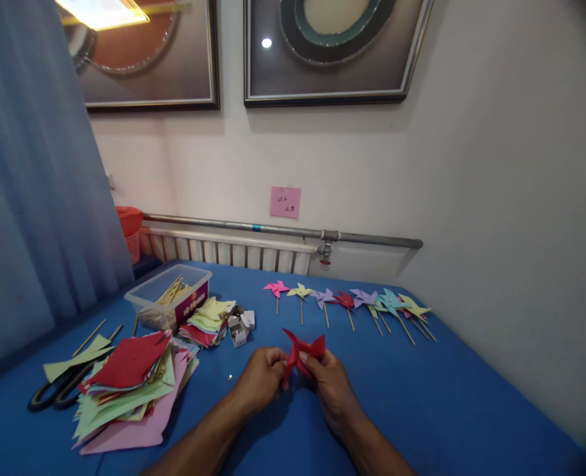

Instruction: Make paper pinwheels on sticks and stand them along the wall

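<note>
Left hand (pixel 261 377), right hand (pixel 334 389) — two holding one folded red paper (pixel 297 346).

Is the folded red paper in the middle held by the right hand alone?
No, the left hand and the right hand both hold the folded red paper, one at each side.

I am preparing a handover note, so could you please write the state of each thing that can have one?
Red paper: bent, held in both hands
Left hand: closed on it
Right hand: closed on it
Pinwheels: mounted on sticks, lying down
Plastic box: open, holding sticks
Small carton: open
Scissors: partly covered; open or shut unclear
Paper stack: loose, uneven
</note>
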### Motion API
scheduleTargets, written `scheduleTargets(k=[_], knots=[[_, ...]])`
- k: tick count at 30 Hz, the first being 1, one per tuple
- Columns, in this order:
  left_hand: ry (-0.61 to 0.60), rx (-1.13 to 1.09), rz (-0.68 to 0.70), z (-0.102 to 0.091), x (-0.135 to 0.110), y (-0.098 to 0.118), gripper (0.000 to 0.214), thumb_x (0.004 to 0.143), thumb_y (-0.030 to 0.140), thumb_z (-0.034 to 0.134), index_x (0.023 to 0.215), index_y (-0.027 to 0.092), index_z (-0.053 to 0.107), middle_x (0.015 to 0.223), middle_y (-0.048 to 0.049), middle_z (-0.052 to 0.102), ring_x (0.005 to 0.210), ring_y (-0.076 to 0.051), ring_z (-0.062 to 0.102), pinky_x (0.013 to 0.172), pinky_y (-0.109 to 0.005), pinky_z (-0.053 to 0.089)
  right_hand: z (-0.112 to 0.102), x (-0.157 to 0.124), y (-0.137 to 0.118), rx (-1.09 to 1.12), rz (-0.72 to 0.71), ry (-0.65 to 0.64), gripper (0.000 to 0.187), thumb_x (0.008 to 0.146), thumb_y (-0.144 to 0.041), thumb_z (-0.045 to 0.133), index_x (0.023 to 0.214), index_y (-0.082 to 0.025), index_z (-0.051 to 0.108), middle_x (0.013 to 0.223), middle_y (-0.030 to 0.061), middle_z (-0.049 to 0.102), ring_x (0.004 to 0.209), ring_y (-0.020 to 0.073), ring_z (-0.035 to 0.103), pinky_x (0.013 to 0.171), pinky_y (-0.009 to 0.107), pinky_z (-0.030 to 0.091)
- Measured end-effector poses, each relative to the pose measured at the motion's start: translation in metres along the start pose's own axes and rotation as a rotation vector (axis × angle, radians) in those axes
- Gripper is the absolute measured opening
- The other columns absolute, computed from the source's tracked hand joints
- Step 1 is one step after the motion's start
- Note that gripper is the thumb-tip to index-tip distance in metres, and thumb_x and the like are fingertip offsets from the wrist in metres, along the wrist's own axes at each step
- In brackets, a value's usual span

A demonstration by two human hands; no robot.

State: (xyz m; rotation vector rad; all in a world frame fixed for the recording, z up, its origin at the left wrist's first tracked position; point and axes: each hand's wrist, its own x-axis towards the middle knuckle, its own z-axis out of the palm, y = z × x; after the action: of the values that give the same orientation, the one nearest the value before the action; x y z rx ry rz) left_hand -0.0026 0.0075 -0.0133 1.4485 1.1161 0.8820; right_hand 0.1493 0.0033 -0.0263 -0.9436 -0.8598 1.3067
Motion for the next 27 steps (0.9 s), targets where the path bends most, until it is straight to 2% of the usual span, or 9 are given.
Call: scheduleTargets(k=[5,11,16,27], knots=[[-0.008,-0.017,-0.024,0.0004,-0.0009,0.0029,0.018,0.080,0.034,0.049,0.075,0.018,0.055,0.052,0.0042,0.055,0.036,-0.008,0.039,0.040,-0.021,0.023,-0.0011,-0.0007,0.0013,0.011,-0.015,-0.030,0.034,0.063,-0.037,0.088,0.085,-0.016,0.072,0.072,0.0017,0.073,0.063,0.0150,0.060,0.064,0.027,0.045],[0.012,-0.001,-0.049,0.0035,-0.0029,0.0075,0.018,0.079,0.035,0.049,0.073,0.019,0.054,0.051,0.0051,0.052,0.037,-0.008,0.038,0.041,-0.021,0.024,-0.0004,-0.0010,0.0003,0.005,-0.020,-0.015,0.035,0.062,-0.037,0.089,0.085,-0.016,0.073,0.075,0.0026,0.073,0.065,0.0161,0.060,0.065,0.027,0.046],[0.017,0.015,-0.029,0.0044,-0.0021,0.0053,0.019,0.079,0.035,0.049,0.070,0.019,0.054,0.051,0.0046,0.051,0.040,-0.008,0.036,0.043,-0.022,0.025,-0.0020,0.0017,0.0019,0.015,0.004,-0.004,0.037,0.058,-0.038,0.090,0.082,-0.015,0.072,0.067,0.0006,0.070,0.062,0.0150,0.059,0.063,0.026,0.045],[0.038,0.020,0.012,0.0057,0.0004,0.0005,0.019,0.080,0.032,0.049,0.068,0.018,0.054,0.051,0.0045,0.050,0.043,-0.009,0.035,0.048,-0.023,0.026,-0.0035,0.0018,0.0040,0.038,-0.006,-0.029,0.037,0.060,-0.036,0.090,0.085,-0.016,0.072,0.073,0.0018,0.073,0.065,0.0156,0.062,0.066,0.027,0.047]])
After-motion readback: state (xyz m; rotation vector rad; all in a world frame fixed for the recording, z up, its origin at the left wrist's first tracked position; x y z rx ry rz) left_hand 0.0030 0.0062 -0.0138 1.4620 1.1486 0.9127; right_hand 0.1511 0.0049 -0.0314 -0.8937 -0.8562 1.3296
